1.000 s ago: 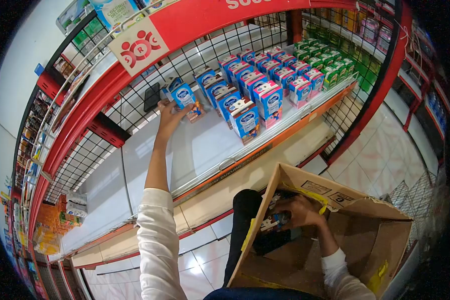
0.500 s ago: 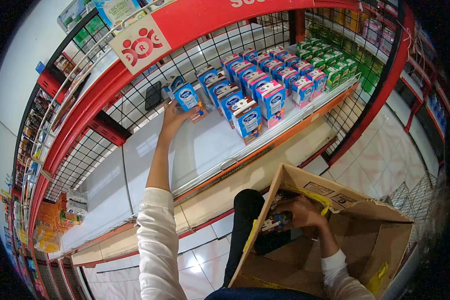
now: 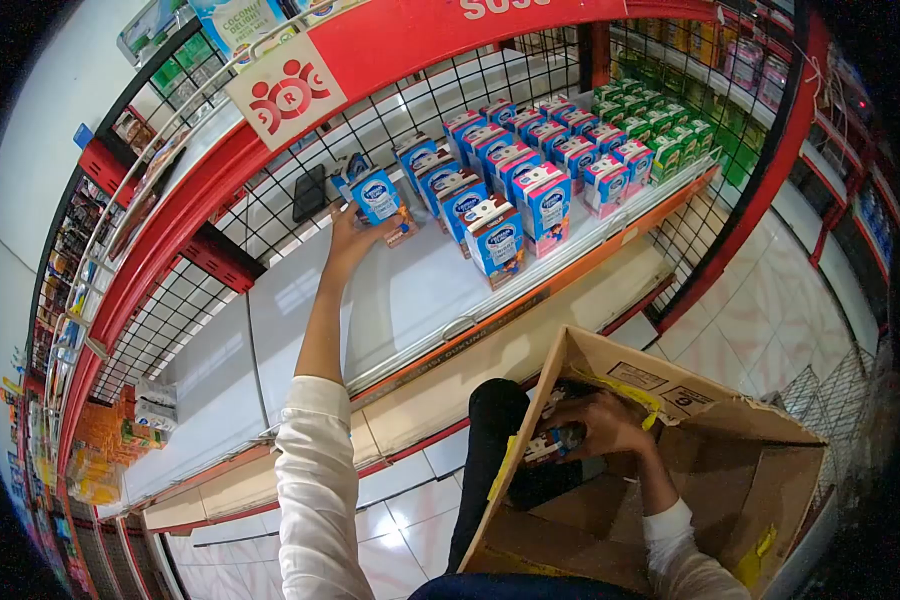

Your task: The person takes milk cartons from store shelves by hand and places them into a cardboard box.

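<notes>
My left hand (image 3: 350,240) is closed around the lower part of a blue and brown milk carton (image 3: 377,197) standing on the white shelf. Just behind that carton is another one, partly covered. To its right run rows of blue milk cartons (image 3: 495,245), some with brown tops and some with pink. Inside an open cardboard box (image 3: 620,375), my right hand (image 3: 610,425) has its fingers curled over a small carton (image 3: 542,447), which lies in shadow and is half hidden by the fingers.
A black phone (image 3: 310,190) rests at the back of the shelf by the wire mesh. Green cartons (image 3: 670,130) fill the far right end. Orange and white packs (image 3: 135,430) stand at the far left. An orange strip (image 3: 610,250) edges the shelf front.
The whole view has shifted very slightly. Both hands and the cartons they touch stay in practically the same places.
</notes>
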Available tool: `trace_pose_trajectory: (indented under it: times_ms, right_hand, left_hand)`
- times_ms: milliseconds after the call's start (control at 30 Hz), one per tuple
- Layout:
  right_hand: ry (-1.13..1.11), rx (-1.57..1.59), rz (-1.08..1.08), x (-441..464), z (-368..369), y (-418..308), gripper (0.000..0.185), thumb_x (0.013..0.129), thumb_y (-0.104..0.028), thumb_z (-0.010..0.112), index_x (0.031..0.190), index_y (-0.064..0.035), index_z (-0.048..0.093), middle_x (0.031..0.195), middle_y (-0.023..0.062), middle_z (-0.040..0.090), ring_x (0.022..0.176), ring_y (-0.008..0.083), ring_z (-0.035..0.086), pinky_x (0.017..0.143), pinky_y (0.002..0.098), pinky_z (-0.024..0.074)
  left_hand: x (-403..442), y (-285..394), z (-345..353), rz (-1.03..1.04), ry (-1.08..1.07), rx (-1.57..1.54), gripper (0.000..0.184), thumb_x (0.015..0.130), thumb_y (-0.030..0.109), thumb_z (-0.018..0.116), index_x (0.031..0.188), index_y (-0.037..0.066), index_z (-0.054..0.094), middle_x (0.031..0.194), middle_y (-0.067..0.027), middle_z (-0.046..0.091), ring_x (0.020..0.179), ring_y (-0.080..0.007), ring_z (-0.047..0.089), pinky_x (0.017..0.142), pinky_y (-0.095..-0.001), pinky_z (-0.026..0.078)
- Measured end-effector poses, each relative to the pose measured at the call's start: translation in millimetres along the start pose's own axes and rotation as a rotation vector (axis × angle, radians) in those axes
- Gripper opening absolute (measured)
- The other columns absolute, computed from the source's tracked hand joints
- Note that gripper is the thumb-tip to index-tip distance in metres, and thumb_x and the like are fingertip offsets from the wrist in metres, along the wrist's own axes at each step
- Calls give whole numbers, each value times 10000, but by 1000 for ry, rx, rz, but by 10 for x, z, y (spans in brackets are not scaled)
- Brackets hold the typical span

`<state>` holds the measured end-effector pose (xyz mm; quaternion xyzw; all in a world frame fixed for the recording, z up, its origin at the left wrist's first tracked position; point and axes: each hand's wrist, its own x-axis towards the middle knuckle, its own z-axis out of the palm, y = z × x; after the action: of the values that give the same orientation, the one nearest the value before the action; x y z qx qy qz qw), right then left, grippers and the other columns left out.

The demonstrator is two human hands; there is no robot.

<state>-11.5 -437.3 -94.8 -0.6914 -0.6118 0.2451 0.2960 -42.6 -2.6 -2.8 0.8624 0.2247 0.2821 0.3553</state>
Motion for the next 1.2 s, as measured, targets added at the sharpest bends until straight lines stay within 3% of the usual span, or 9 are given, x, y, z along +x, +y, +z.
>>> trace_pose_trajectory:
  times_ms: [233, 300, 400, 500, 633, 833, 900, 1000, 1200]
  right_hand:
    - [13, 14, 29, -22, 46, 53, 520, 558, -226, 840, 1042, -116, 684, 1063, 58, 670, 983, 240, 632, 863, 338, 481]
    - [32, 17, 14, -45, 100, 118, 528, 554, -224, 841, 1047, -117, 683, 1058, 57, 671, 980, 239, 633, 863, 337, 481]
    - [40, 46, 24, -37, 70, 63, 536, 548, -220, 842, 1049, -120, 682, 1055, 55, 671, 981, 241, 631, 865, 337, 481]
    - [22, 67, 39, -13, 28, 44, 535, 548, -219, 840, 1050, -123, 681, 1059, 53, 668, 987, 243, 627, 869, 342, 478]
    - [-8, 53, -5, 2, 22, 51, 534, 559, -229, 833, 1060, -131, 676, 1075, 49, 663, 998, 241, 620, 882, 355, 465]
    - [0, 6, 25, -19, 25, 36, 531, 559, -242, 831, 1057, -145, 676, 1072, 36, 663, 984, 240, 623, 887, 350, 459]
    - [47, 5, -33, -51, 113, 159, 530, 557, -241, 833, 1055, -146, 677, 1066, 33, 666, 982, 237, 625, 887, 348, 458]
    - [72, -6, -41, -111, 249, 298, 530, 553, -239, 837, 1052, -150, 680, 1057, 29, 671, 980, 232, 628, 884, 345, 460]
    - [57, 13, -49, -47, 106, 124, 518, 546, -224, 843, 1034, -142, 688, 1045, 37, 675, 953, 229, 639, 853, 334, 482]
  left_hand:
    - [33, -62, 21, 41, -77, -103, 601, 608, 299, 856, 1105, 53, 627, 1313, -117, 425, 1196, -224, 447, 1011, -355, 363]
    - [41, -117, 21, 212, -15, 39, 586, 591, 265, 869, 1083, 45, 638, 1315, -106, 437, 1145, -217, 490, 991, -347, 384]
    - [34, -85, -11, 241, -58, 48, 558, 594, 272, 867, 1054, 43, 652, 1276, -100, 480, 1115, -217, 513, 979, -347, 395]
    - [13, 34, -59, 109, -184, -11, 537, 593, 269, 867, 1033, 40, 660, 1232, -97, 522, 1109, -214, 519, 978, -345, 394]
    - [-15, 25, -36, 181, -87, 35, 546, 596, 271, 866, 1045, 42, 658, 1244, -94, 519, 1119, -208, 515, 983, -348, 390]
    - [19, -38, 9, 206, -76, -113, 588, 599, 263, 867, 1092, 42, 636, 1375, -104, 372, 1154, -229, 491, 1004, -353, 381]
    - [-16, 41, -2, 277, 12, 188, 622, 597, 253, 867, 1124, 39, 616, 1404, -104, 286, 1223, -243, 421, 1041, -352, 340]
    - [46, -47, 28, 246, -12, -8, 650, 592, 260, 869, 1142, 38, 604, 1398, -102, 253, 1283, -241, 339, 1075, -355, 288]
    - [45, -60, 10, 245, 15, 65, 638, 586, 238, 868, 1133, 36, 609, 1382, -117, 290, 1245, -247, 397, 1068, -363, 312]
